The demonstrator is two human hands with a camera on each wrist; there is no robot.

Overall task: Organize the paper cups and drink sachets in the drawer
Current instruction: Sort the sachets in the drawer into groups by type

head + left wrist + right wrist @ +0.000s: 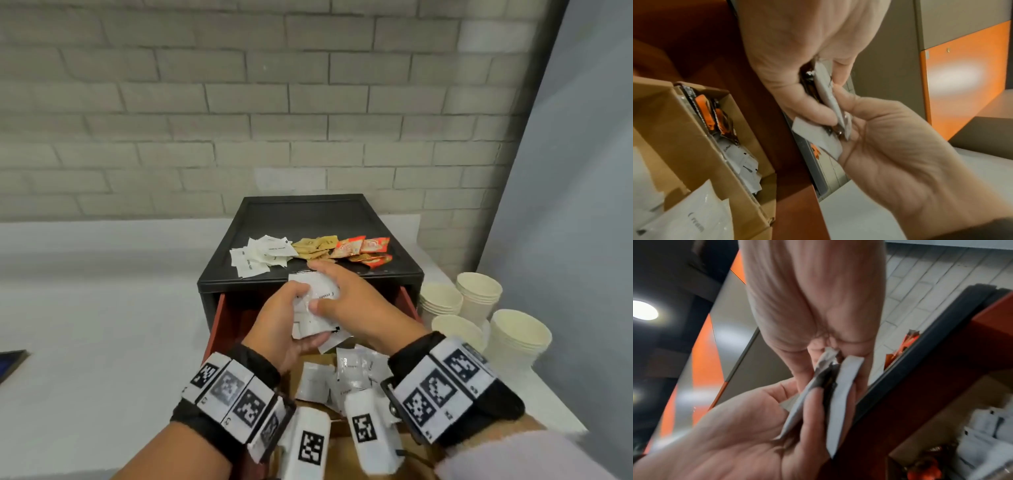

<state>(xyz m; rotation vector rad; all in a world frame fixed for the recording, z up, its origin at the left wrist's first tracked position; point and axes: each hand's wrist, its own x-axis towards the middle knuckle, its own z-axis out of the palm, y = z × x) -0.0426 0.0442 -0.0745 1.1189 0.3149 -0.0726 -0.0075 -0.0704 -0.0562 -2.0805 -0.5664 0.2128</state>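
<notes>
Both hands, our left hand (279,325) and right hand (356,301), pinch a stack of white paper sachets (317,306) over the open red drawer (219,322), squaring them for tidy placement.

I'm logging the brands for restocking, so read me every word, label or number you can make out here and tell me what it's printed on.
"Coffee", partly legible: white sachet in the cardboard box.
Dark print on the white sachets held by both hands: too blurred to read.
Print on the white, tan and red sachets atop the black drawer unit: too small.
Wrist bands: square code markers, no words.
</notes>
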